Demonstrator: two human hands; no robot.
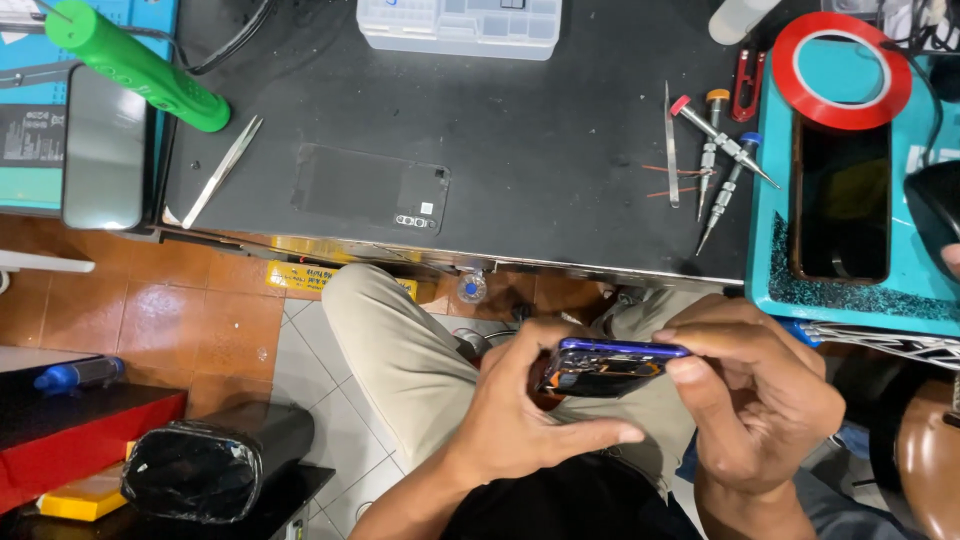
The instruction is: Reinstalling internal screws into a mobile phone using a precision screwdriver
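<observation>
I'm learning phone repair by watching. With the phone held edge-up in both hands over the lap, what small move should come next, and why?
Probably bring the phone up onto the black mat. The left hand and right hand pinch it in mid-air, while the tweezers and screwdrivers lie on the mat.

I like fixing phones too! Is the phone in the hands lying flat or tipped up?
Tipped up. The phone stands on its long edge over the lap, its purple rim on top, pinched between the left hand and right hand.
</observation>
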